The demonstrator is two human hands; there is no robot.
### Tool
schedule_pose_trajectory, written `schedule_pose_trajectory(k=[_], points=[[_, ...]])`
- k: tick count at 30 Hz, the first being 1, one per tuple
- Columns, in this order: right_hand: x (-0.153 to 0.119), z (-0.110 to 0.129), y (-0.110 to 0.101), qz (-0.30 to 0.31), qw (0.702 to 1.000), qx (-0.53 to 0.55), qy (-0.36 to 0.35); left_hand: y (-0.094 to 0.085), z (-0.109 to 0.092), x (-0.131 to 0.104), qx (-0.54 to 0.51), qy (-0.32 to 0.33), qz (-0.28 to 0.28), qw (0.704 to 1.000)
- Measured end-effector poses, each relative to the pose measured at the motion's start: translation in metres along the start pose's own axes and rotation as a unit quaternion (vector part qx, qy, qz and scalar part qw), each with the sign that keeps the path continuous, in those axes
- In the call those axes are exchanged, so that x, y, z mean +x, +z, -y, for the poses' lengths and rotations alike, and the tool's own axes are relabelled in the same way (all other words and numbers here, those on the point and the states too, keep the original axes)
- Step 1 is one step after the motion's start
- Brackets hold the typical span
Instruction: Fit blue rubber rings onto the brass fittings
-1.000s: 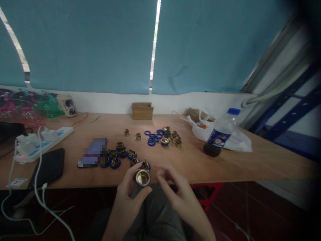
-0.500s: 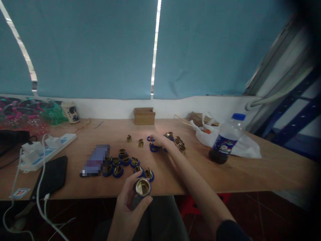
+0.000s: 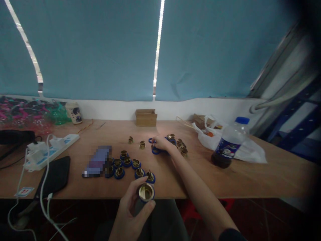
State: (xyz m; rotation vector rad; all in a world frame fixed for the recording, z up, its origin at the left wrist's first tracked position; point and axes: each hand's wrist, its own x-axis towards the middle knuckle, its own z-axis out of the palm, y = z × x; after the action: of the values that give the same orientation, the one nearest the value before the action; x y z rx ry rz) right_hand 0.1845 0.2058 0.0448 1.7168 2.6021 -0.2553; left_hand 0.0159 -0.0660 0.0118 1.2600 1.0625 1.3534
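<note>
Near the table's front edge, my left hand (image 3: 134, 207) grips a round gold-coloured metal cup with a blue rim (image 3: 146, 192), its open face turned toward me. My right hand (image 3: 162, 143) reaches far across the table, its bent fingers pinching at a blue ring (image 3: 150, 140); the fingertips show only in part. Another blue ring (image 3: 155, 151) lies just below those fingers. Several gold cups seated in blue rings (image 3: 127, 161) stand left of centre. Two gold cups without rings (image 3: 142, 145) stand left of my right hand, and several more gold cups (image 3: 184, 152) stand to its right.
A phone (image 3: 97, 160) lies at left beside the cups, near a black pad (image 3: 55, 175) and a white power strip (image 3: 61, 147) with cables. A small cardboard box (image 3: 146, 118) stands at the back. At right are a drink bottle (image 3: 227, 147) and a white plastic bag (image 3: 253, 150).
The view has shifted slightly, so everything appears a little further right and lower. My left hand keeps its hold on the gold cup; my right hand stays at the blue rings.
</note>
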Motion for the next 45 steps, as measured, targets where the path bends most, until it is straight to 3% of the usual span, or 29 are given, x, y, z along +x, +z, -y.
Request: schedule_pose_trajectory(k=[10, 18, 24, 32, 45], points=[[0.012, -0.002, 0.016, -0.033, 0.998, 0.037, 0.037, 0.000, -0.002, 0.001, -0.038, 0.002, -0.027, 0.999], [0.013, 0.001, 0.019, -0.062, 0.997, 0.032, 0.012, -0.008, 0.000, 0.004, -0.033, 0.006, -0.027, 0.999], [0.008, 0.003, 0.019, -0.081, 0.997, 0.019, -0.005, -0.012, -0.001, 0.005, -0.015, 0.014, 0.017, 1.000], [-0.004, 0.007, 0.008, -0.054, 0.998, -0.007, -0.042, -0.014, -0.002, 0.002, -0.010, 0.014, 0.004, 1.000], [-0.017, 0.023, 0.012, -0.009, 0.997, -0.045, -0.067, -0.014, -0.002, -0.001, 0.014, 0.015, -0.001, 1.000]])
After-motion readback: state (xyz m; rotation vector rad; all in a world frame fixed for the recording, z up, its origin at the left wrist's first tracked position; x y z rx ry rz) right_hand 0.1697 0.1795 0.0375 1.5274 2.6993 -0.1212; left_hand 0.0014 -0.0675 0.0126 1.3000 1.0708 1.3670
